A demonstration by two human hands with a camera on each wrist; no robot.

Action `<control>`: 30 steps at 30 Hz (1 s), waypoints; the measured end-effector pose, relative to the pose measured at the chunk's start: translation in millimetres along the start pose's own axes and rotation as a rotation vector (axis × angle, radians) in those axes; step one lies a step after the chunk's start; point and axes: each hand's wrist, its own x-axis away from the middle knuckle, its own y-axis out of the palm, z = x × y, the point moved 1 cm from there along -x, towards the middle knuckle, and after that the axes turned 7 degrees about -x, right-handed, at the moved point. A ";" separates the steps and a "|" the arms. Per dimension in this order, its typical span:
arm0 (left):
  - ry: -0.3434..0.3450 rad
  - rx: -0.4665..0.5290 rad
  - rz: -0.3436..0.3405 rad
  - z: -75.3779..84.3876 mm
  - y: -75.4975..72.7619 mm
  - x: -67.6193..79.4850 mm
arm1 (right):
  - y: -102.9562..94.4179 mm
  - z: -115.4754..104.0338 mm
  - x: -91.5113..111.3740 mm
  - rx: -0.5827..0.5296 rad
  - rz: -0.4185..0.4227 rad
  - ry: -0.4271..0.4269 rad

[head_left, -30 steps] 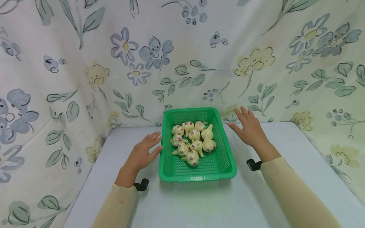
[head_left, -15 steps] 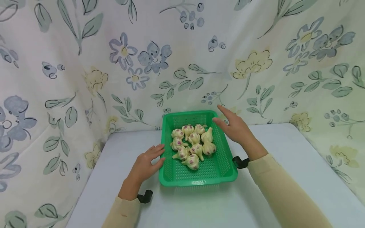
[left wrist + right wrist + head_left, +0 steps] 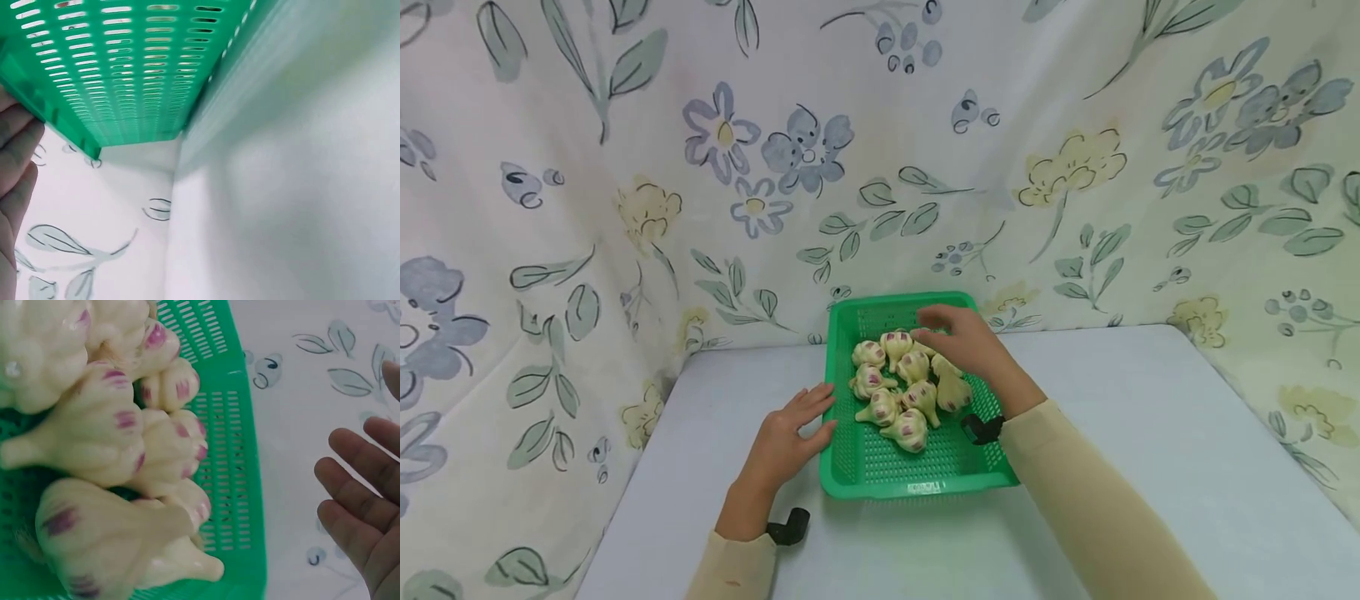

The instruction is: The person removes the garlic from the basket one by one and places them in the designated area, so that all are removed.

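Observation:
Several garlic bulbs (image 3: 907, 431), pale with purple patches, lie in a green plastic basket (image 3: 917, 488) with slotted walls. My left hand (image 3: 788, 437) is at the basket's left rim with its fingers extended; in the left wrist view those fingers (image 3: 19, 144) meet the rim from outside. Over the back right of the basket hovers my right hand (image 3: 962, 337), covering part of the rear bulbs in the head view. Its fingers (image 3: 353, 494) are spread and hold nothing in the right wrist view, where large garlic bulbs (image 3: 106, 537) fill the left side.
The basket stands on a white table (image 3: 1150, 433). A floral curtain (image 3: 880, 125) hangs directly behind the table's back edge. A black wrist camera (image 3: 790, 527) shows below the left hand, and another wrist camera (image 3: 983, 429) overlaps the basket's right side.
My right hand has swung left from outside the basket's right side to above the garlic. The left hand has shifted slightly down and inward along the left rim.

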 end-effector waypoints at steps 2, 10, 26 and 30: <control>0.012 -0.012 -0.002 0.9 -1.7 -2.2 | 5.0 0.9 -5.3 0.001 0.003 0.026; 0.007 -0.065 -0.031 3.3 -6.0 -6.8 | 22.2 9.9 -27.0 0.071 -0.066 0.170; -0.082 -0.059 -0.101 8.8 -2.7 -0.1 | 57.8 50.7 -34.9 0.133 -0.077 0.311; -0.104 -0.065 -0.101 10.7 -1.8 2.8 | 61.2 50.4 -32.1 0.111 -0.142 0.304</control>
